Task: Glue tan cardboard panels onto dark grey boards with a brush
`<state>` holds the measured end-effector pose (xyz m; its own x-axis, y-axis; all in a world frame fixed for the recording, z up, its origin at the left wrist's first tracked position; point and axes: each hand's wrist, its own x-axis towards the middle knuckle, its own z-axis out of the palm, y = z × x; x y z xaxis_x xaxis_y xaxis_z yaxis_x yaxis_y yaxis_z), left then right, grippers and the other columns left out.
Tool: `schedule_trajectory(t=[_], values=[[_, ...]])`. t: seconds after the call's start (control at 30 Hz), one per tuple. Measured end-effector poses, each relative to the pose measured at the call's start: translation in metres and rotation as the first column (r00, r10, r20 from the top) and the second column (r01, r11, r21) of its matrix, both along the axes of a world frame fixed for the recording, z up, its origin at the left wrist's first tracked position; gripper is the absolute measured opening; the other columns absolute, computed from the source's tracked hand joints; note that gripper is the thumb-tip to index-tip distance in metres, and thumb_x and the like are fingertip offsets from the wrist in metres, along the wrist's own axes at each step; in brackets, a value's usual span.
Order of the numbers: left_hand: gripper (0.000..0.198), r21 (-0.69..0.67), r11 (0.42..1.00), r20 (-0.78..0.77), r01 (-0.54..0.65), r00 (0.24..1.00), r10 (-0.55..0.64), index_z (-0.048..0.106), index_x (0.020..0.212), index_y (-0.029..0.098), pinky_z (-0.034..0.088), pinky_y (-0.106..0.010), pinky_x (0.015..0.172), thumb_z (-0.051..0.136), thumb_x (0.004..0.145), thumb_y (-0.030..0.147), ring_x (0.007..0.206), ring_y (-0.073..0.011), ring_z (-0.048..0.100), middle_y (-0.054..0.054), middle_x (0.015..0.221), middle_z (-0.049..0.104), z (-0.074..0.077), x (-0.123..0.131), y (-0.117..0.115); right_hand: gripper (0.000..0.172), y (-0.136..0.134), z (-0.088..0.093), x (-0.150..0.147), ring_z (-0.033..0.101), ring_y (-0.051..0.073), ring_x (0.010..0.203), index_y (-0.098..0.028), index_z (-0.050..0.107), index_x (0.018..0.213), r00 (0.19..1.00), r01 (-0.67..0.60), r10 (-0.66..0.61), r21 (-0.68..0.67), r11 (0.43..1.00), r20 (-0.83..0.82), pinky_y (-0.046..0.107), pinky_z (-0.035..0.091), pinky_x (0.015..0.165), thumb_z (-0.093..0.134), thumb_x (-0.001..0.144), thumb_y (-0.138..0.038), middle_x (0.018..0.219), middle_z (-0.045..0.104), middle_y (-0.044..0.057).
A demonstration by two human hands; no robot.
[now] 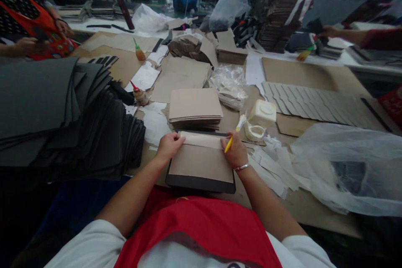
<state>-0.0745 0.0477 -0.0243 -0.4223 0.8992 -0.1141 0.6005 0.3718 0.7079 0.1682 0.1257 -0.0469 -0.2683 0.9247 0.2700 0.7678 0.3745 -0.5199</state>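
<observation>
A tan board (201,161) lies on a larger black sheet (201,183) right in front of me. Across its upper part runs a pale paper strip (202,140). My left hand (168,147) pinches the strip's left end between thumb and fingers. At the other end is my right hand (236,151), its fingertips on the strip. That same hand keeps a yellow-handled brush (229,145) tucked in its fingers, pale bristles pointing up and away. Just beyond the board rises a stack of tan boards (195,106).
Black sheets (63,104) are piled high at left. A cream container (262,114), paper scraps (276,167) and a clear plastic bag (351,167) lie to the right. A red-tipped glue bottle (140,95) stands at left. Other people's arms show at both far sides.
</observation>
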Motion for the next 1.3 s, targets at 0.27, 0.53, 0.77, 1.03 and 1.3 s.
schedule_trajectory(t=[0.27, 0.53, 0.77, 1.03, 1.3], values=[[0.024, -0.06, 0.998, -0.102, 0.017, 0.995, -0.023, 0.057, 0.058, 0.018, 0.031, -0.024, 0.056, 0.052, 0.073, 0.036, 0.057, -0.0134, 0.051, 0.001, 0.056, 0.057, -0.003, -0.002, 0.008, 0.028, 0.004, 0.003, -0.008, 0.058, 0.02, 0.066, -0.017, 0.048, 0.104, 0.983, 0.058, -0.052, -0.03, 0.998, 0.177, 0.029, 0.04, 0.059, 0.054, 0.081, -0.03, 0.083, 0.063, 0.007], [0.025, -0.202, 0.978, -0.236, 0.057, 0.966, -0.105, 0.058, 0.062, 0.019, 0.035, -0.026, 0.058, 0.052, 0.077, 0.038, 0.062, -0.0172, 0.054, -0.002, 0.063, 0.061, 0.006, -0.004, 0.01, 0.027, 0.007, -0.003, -0.009, 0.056, 0.021, 0.065, -0.017, 0.05, 0.103, 0.983, 0.033, -0.044, 0.062, 0.998, 0.177, 0.03, 0.039, 0.057, 0.054, 0.081, -0.031, 0.08, 0.062, 0.008], [0.037, 0.069, 0.908, -0.622, 0.414, 0.729, -0.285, 0.052, 0.121, 0.015, 0.037, -0.038, 0.091, 0.048, 0.085, 0.027, 0.114, -0.0272, 0.047, -0.014, 0.126, 0.054, 0.011, 0.011, 0.0, 0.024, -0.004, 0.009, -0.005, 0.055, 0.026, 0.096, -0.018, 0.052, 0.105, 0.958, -0.248, 0.199, 0.248, 0.937, 0.205, 0.04, 0.042, 0.083, 0.053, 0.084, -0.03, 0.107, 0.061, 0.014], [0.026, 0.029, 0.83, -0.692, 0.557, 0.61, -0.385, 0.059, 0.101, 0.016, 0.04, -0.036, 0.081, 0.04, 0.092, 0.031, 0.096, -0.0232, 0.054, -0.012, 0.106, 0.062, -0.011, 0.015, -0.022, 0.018, -0.019, 0.0, -0.011, 0.052, 0.019, 0.08, -0.018, 0.058, 0.1, 0.85, -0.495, 0.426, 0.191, 0.848, 0.311, 0.031, 0.042, 0.075, 0.044, 0.089, -0.018, 0.08, 0.061, 0.007], [0.033, 0.132, 0.871, -0.681, 0.474, 0.681, -0.267, 0.061, 0.091, 0.015, 0.041, -0.038, 0.079, 0.045, 0.088, 0.045, 0.092, -0.0251, 0.054, -0.013, 0.099, 0.062, -0.012, 0.002, -0.053, 0.019, -0.036, 0.007, 0.061, 0.049, 0.019, 0.075, -0.019, 0.059, 0.096, 0.867, -0.459, 0.368, 0.254, 0.851, 0.335, 0.032, 0.041, 0.072, 0.042, 0.088, -0.017, 0.078, 0.058, 0.007]])
